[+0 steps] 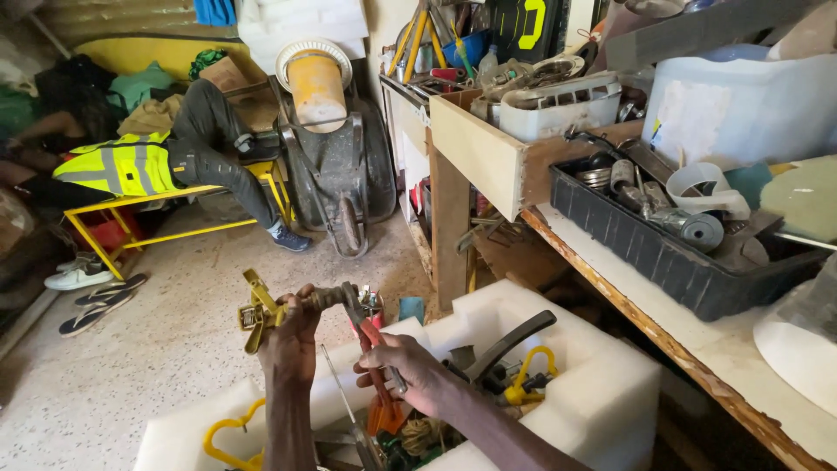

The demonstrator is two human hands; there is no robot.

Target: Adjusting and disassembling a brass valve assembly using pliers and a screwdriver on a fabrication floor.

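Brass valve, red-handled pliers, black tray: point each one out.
brass valve [261, 312], head view, on its yellow lever body.
red-handled pliers [381, 384], head view, on one red handle.
black tray [645, 253], head view, on its front wall.

Black tray [663, 253] on wooden workbench [697, 349].

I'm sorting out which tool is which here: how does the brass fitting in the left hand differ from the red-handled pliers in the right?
The brass fitting is yellowish metal with a lever at its end; the red-handled pliers are grey steel with red-orange grips. The fitting lies roughly level, gripped by the left hand; the pliers stand steeply, handles down, in the right hand. The pliers' jaws bite the fitting's end. Both are held above the white foam box.
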